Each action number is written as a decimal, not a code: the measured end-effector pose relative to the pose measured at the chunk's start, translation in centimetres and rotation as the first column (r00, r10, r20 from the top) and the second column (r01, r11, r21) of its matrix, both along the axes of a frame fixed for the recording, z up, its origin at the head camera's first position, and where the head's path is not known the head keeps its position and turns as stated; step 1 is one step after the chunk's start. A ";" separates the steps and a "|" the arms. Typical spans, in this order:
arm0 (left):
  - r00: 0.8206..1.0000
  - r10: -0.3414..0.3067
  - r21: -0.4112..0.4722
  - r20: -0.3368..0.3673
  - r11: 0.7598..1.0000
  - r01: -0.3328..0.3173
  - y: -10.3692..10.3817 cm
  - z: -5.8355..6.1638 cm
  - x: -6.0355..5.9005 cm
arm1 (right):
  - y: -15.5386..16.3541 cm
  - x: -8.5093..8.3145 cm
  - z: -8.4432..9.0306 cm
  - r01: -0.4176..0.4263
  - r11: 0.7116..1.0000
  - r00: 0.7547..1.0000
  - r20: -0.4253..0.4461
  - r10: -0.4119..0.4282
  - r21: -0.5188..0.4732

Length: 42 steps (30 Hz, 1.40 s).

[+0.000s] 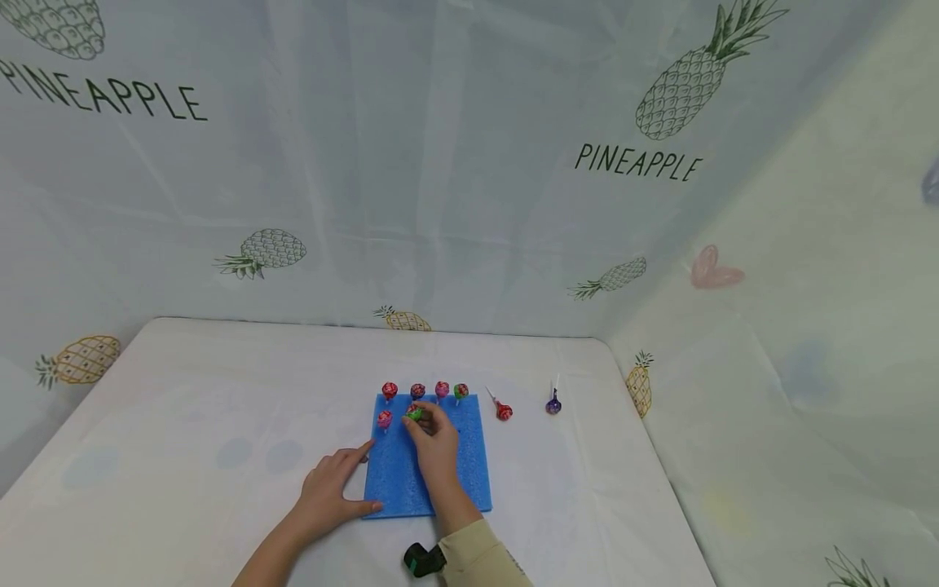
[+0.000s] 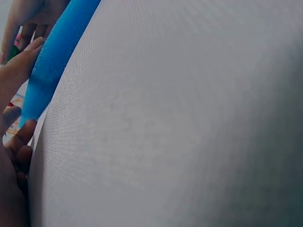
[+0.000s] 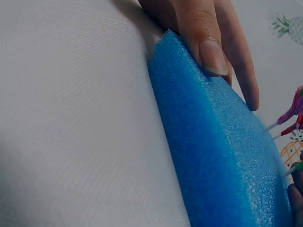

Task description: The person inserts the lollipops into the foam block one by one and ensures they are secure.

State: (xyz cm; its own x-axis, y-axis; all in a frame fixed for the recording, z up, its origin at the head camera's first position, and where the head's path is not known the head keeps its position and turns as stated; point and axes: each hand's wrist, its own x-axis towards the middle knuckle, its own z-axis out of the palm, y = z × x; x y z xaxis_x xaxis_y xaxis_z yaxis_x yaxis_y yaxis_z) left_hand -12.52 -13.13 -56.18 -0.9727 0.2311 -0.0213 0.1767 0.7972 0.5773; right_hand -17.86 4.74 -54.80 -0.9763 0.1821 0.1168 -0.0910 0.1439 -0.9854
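Observation:
A blue foam pad [image 1: 411, 481] lies flat on the white table. Several wrapped lollipops stand stuck in it: a back row [image 1: 417, 390] and a pink one [image 1: 385, 419] in the second row. My right hand [image 1: 429, 428] pinches a green-and-red lollipop [image 1: 414, 412] at the second row, just right of the pink one. My left hand [image 1: 339, 483] rests flat on the table, fingers straight against the pad's left edge. The right wrist view shows those fingers [image 3: 208, 42] on the foam [image 3: 222, 156]. In the left wrist view the foam [image 2: 52, 56] is a thin blue strip.
Two loose lollipops lie on the table right of the pad, a red one [image 1: 503, 411] and a purple one [image 1: 553, 403]. Pineapple-print cloth walls [image 1: 469, 204] close in the back and right. The white tablecloth [image 1: 183, 424] stretches left of the pad.

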 end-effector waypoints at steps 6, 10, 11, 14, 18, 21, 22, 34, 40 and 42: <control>1.000 0.001 -0.003 0.005 1.000 -0.001 0.0 -0.2 0.0 | 0.1 0.1 0.2 -0.009 1.000 1.000 0.012 0.009 0.006; 1.000 0.006 0.001 0.007 1.000 -0.006 0.1 -0.2 0.1 | 0.1 0.1 0.1 -0.008 1.000 1.000 0.025 0.007 0.006; 1.000 0.006 0.000 0.005 1.000 -0.006 0.1 -0.2 0.2 | 0.2 0.1 0.0 -0.007 1.000 1.000 0.028 0.006 0.004; 1.000 0.008 -0.003 -0.002 1.000 -0.008 0.2 -0.3 0.2 | 0.2 0.1 -0.1 -0.002 1.000 0.999 0.032 0.002 -0.002; 1.000 0.007 -0.003 -0.007 1.000 -0.007 0.2 -0.2 0.2 | 0.2 0.2 -0.3 0.002 1.000 1.000 0.008 -0.002 -0.016; 1.000 0.003 -0.004 -0.012 1.000 -0.003 0.2 -0.2 0.3 | 0.3 0.2 -0.3 -0.001 1.000 1.000 -0.003 0.001 -0.018; 1.000 0.002 -0.004 -0.017 1.000 -0.002 0.2 -0.2 0.2 | 0.4 0.2 -0.2 -0.005 1.000 1.000 -0.003 0.005 -0.015; 1.000 -0.004 -0.008 -0.026 1.000 0.003 0.2 -0.2 0.2 | 0.5 0.4 0.0 -0.009 1.000 0.999 0.037 0.009 0.001; 0.999 -0.012 -0.004 -0.032 1.000 0.012 0.0 -0.1 0.1 | 0.7 0.5 0.0 -0.019 0.999 1.000 0.019 0.020 -0.047; 0.999 -0.012 -0.003 -0.033 1.000 0.012 0.0 -0.1 0.1 | 0.9 0.5 0.2 -0.032 0.995 0.999 0.003 0.033 -0.093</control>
